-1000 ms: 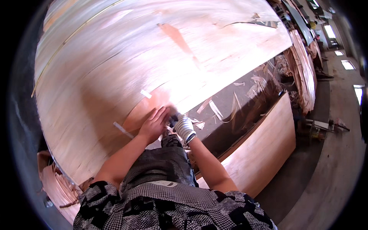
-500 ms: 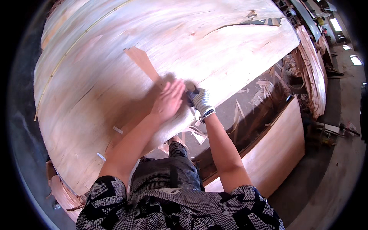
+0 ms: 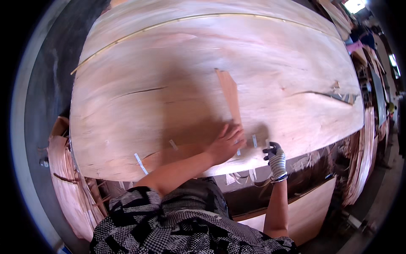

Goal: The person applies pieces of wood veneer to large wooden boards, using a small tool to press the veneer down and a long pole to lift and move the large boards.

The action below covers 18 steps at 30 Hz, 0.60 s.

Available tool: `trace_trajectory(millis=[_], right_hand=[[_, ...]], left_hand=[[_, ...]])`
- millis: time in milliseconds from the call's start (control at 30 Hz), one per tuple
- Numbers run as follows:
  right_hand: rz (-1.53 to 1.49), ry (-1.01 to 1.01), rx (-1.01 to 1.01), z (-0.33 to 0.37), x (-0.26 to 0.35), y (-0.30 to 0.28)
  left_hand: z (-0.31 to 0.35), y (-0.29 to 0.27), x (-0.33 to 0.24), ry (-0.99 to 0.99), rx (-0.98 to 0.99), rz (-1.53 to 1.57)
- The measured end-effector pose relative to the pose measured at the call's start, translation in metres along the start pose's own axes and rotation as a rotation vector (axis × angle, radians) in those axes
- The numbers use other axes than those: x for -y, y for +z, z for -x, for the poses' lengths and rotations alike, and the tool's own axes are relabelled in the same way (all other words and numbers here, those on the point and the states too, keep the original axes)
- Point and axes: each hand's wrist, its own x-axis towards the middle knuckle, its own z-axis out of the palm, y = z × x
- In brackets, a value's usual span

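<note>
While the bare left hand [image 3: 224, 148] lies palm down with its fingers slightly spread, the striped knit-gloved right hand [image 3: 277, 161] curls its dark fingertips near the edge; whether they pinch anything, I cannot tell. Beneath them, a thin, pale, grained wood sheet [image 3: 127, 114] stretches lengthwise from left to right. A smooth tan wood strip [image 3: 229, 91], tapered and jagged-ended, points away from the left hand's fingers, leaning slightly left. Half a second ago the hands were close together; now they are apart, with white tape [image 3: 254, 141] visible between them.
</note>
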Motion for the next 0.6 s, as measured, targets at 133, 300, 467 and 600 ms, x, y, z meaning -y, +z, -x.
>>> trace_trajectory(millis=[133,300,467,600], right_hand=[[-0.030,0.072,0.306,0.001,0.052,0.061],[0.025,-0.077,0.420,-0.021,0.153,0.162],[0.181,-0.291,0.503,-0.071,0.261,0.243],[0.184,-0.223,0.471,-0.134,0.320,0.323]], left_hand=[[0.096,-0.044,0.080,-0.389,-0.115,-0.076],[0.142,-0.092,0.150,-0.560,-0.223,-0.045],[0.138,-0.125,0.227,-0.618,-0.568,0.118],[0.109,-0.163,0.315,-0.720,-0.620,-0.001]])
